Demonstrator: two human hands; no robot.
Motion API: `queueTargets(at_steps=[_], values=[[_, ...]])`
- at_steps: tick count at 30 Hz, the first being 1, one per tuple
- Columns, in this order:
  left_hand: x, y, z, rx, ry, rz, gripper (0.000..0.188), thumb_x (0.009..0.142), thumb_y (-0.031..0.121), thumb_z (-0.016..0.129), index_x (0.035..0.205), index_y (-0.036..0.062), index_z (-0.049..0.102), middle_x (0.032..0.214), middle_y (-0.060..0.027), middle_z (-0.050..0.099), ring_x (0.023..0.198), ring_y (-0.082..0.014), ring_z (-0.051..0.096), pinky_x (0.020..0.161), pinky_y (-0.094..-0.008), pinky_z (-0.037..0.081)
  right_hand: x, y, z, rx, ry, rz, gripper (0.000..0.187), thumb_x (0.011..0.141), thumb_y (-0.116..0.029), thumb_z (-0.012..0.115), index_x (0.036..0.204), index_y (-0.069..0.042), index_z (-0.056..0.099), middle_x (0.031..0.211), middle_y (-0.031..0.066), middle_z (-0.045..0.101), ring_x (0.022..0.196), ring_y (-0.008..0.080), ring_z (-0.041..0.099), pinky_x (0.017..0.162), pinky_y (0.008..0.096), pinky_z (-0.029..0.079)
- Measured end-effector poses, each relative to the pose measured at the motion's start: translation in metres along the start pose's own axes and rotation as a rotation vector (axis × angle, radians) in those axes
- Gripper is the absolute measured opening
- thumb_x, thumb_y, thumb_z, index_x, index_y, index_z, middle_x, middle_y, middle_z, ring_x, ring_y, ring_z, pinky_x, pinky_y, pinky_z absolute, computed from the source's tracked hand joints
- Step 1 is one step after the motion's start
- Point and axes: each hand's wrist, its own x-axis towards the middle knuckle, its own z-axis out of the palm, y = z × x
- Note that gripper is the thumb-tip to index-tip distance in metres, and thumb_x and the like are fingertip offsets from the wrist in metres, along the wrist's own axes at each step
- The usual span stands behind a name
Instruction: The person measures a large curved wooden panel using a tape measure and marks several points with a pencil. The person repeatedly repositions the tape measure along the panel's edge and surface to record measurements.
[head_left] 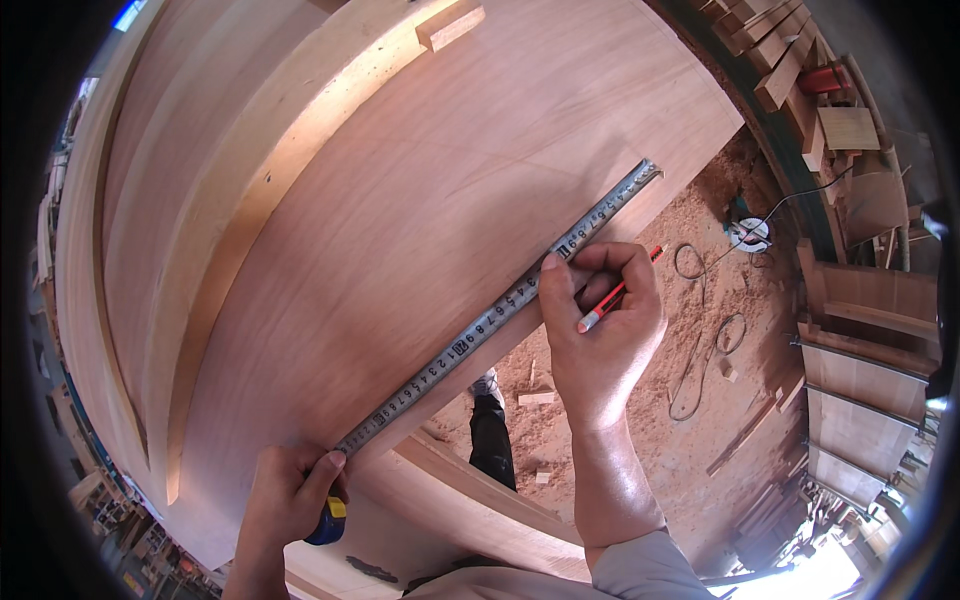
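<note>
A steel tape measure [462, 349] is pulled out along the near edge of a large pale wooden panel [420, 200]. My left hand [285, 490] is closed round its blue and yellow case, thumb on the blade where it leaves the case. Farther along, my right hand [607, 320] presses its thumb onto the blade near the panel's edge. A red pencil [622, 290] sits between the fingers of that same hand, its light end toward the wrist. Beyond it, the blade's hooked end lies over the panel toward the upper right.
A curved wooden strip [290, 120] stands along the panel's left, with a small block [450, 25] at its far end. Sawdust and a loose cord [690, 350] cover the floor at right. Wood offcuts [785, 75] are piled at upper right; boards [860, 395] stand below them.
</note>
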Motion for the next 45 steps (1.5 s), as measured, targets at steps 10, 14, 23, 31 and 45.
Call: queueTargets(at_steps=[10,14,23,31,45], values=[[0.000,0.003,0.000,0.000,0.001,-0.019,0.035,0.098,0.015,0.059,0.070,-0.0057,0.067,0.061,-0.0120,0.066,0.056,-0.0182,0.068,0.056,-0.0295,0.054,0.000,-0.001,0.000,0.009,-0.010,0.014,0.024,0.083,-0.011,0.080,0.091,-0.001,0.060,0.061,-0.0012,0.054,0.056,0.0049,0.047,0.055,0.0225,0.042],[0.000,0.000,-0.001,0.010,-0.015,0.009,0.035,0.099,0.014,0.057,0.072,-0.0058,0.066,0.062,-0.0114,0.065,0.055,-0.0179,0.067,0.054,-0.0288,0.054,-0.001,0.005,-0.001,0.017,-0.022,-0.006,0.025,0.083,-0.011,0.080,0.092,-0.001,0.059,0.061,-0.0004,0.056,0.057,0.0053,0.049,0.056,0.0226,0.043],[0.000,0.000,-0.001,0.030,-0.015,0.024,0.036,0.100,0.015,0.057,0.072,-0.0058,0.066,0.062,-0.0114,0.065,0.055,-0.0180,0.067,0.054,-0.0292,0.054,-0.001,-0.002,-0.001,0.004,-0.019,0.017,0.025,0.083,-0.010,0.080,0.092,-0.001,0.059,0.060,-0.0005,0.056,0.057,0.0053,0.049,0.056,0.0229,0.043],[-0.001,-0.006,0.000,0.075,0.005,0.083,0.037,0.099,0.017,0.057,0.071,-0.0052,0.066,0.061,-0.0102,0.065,0.054,-0.0161,0.065,0.055,-0.0285,0.052,-0.001,0.003,-0.003,0.017,-0.021,-0.002,0.024,0.084,-0.010,0.079,0.091,-0.001,0.058,0.061,0.0003,0.056,0.057,0.0052,0.048,0.056,0.0228,0.042],[-0.031,-0.088,-0.034,0.025,0.112,0.295,0.034,0.095,0.025,0.068,0.074,-0.0005,0.068,0.060,-0.0116,0.060,0.055,-0.0174,0.053,0.058,-0.0361,0.046,0.004,0.014,-0.004,-0.386,-0.045,-0.141,0.033,0.090,-0.027,0.077,0.107,0.000,0.070,0.099,0.0098,0.074,0.087,0.0191,0.070,0.077,0.0326,0.055]])
